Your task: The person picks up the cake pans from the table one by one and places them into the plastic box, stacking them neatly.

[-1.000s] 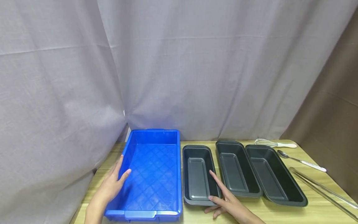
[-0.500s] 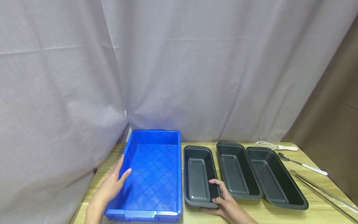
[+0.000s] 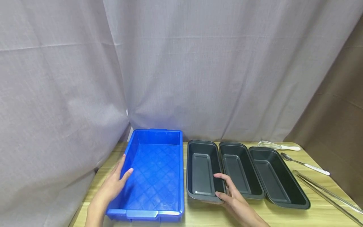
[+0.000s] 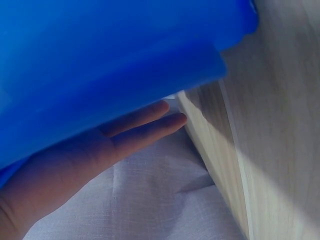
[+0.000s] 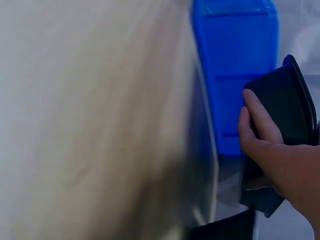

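My right hand [image 3: 235, 200] grips the near right end of a dark loaf pan [image 3: 202, 173], thumb and index finger over the rim and other fingers beneath. The pan is raised off the table, and the right wrist view shows its outer side [image 5: 285, 107] against the fingers. On the left side of a blue plastic bin [image 3: 158, 176] lies my left hand [image 3: 110, 186]. Its thumb reaches over the rim while the fingers run straight along the outside. From the left wrist view, two straight fingers show below the bin's rim [image 4: 165, 65].
Two more loaf pans, a middle one [image 3: 236, 173] and a right one [image 3: 279, 176], stand to the right. Beyond them lie a whisk [image 3: 276, 146], a spoon [image 3: 304, 164] and long metal tongs [image 3: 326, 192]. Grey curtain [image 3: 181, 78] hangs behind the table.
My right hand has closed on the left loaf pan's near end and lifted it slightly, the pan shifting up and a little right. My left hand stays at the bin.
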Demonstrator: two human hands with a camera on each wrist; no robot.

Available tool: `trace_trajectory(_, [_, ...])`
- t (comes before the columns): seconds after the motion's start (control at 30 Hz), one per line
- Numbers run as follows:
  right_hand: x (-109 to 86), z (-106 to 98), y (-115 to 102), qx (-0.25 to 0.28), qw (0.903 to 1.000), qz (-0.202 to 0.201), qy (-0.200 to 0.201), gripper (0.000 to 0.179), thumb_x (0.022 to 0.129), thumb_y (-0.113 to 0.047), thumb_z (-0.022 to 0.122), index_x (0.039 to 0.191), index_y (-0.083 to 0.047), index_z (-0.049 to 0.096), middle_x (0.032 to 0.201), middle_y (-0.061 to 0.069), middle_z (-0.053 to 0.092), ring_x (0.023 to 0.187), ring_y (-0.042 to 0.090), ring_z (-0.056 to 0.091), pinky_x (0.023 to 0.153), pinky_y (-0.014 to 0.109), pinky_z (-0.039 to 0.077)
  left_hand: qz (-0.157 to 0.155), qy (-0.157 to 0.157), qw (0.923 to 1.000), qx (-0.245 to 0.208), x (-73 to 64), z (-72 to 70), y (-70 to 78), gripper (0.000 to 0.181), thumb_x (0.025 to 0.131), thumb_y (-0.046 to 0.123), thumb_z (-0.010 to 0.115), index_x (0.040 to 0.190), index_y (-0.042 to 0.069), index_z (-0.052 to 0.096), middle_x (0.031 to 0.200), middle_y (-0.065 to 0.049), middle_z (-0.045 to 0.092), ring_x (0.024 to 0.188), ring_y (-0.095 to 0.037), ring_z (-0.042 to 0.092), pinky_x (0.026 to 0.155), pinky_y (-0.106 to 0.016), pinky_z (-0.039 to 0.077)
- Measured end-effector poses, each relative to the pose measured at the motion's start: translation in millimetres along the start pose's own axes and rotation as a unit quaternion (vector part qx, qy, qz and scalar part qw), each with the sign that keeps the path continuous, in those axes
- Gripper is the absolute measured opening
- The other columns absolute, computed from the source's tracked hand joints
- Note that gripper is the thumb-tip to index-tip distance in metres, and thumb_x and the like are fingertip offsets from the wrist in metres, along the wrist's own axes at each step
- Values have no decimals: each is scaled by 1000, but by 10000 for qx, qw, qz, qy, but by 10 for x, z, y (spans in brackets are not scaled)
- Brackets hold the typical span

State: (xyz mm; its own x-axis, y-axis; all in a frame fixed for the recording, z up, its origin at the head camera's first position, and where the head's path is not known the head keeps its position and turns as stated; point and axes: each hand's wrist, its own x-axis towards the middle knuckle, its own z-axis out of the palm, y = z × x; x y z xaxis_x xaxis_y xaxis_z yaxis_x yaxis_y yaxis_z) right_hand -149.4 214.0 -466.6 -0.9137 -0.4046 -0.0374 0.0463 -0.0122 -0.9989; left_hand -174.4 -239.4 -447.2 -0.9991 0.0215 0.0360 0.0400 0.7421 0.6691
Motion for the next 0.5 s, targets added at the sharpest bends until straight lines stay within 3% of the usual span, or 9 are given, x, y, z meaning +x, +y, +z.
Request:
trace_trajectory(0.03, [0,-6,-38,-20,10000,-42,-18,62,109,-4,54,162,-9,21,170,16,-29,142,48,3,99,49,49,-13,-11,10000,5,3,-1,-2,80,118,46,48,177,7,10,179,-31,16,165,-54,18,133,-68,18])
trace_trajectory(0.17, [1,-9,-219,-135,9999,-68,6,63,109,-7,56,162,-13,23,167,15,-25,140,47,7,104,54,46,-33,-35,10000,9,13,-4,-2,78,119,45,46,177,8,10,179,-31,17,165,-54,18,133,-68,18])
trace_trajectory(0.23, [-1,-2,-304,-156,9998,-95,-58,64,110,-8,56,164,-14,22,168,16,-28,148,52,0,111,69,44,45,17,10000,26,8,-2,3,77,119,43,46,177,5,11,178,-33,19,164,-55,20,132,-68,19])
trace_trajectory(0.27, [-4,15,-350,-159,9998,-81,-47,66,110,-9,57,165,-13,21,169,16,-27,150,54,-14,113,79,38,76,30,10000,36,4,-1,6,77,119,43,47,176,5,12,177,-33,19,164,-55,21,132,-68,20])
trace_trajectory(0.33, [2,46,-422,-71,9999,-97,-110,66,110,-10,58,165,-15,21,171,15,-26,155,53,-16,118,85,28,91,36,9999,105,-1,1,10,81,118,44,50,176,4,11,177,-34,19,163,-56,22,132,-69,21])
trace_trajectory(0.4, [25,96,-494,45,9997,-142,-194,67,110,-11,58,166,-14,21,172,19,-21,159,53,-12,123,81,27,30,-13,9998,208,-5,0,24,89,114,48,56,177,5,9,177,-36,17,162,-58,21,131,-71,21])
trace_trajectory(0.5, [84,206,-596,155,9995,-141,-221,67,110,-12,61,165,-16,24,169,23,-5,156,42,16,123,54,43,-172,-143,9991,368,-7,0,44,105,107,56,66,177,7,5,176,-41,9,159,-65,19,127,-77,24])
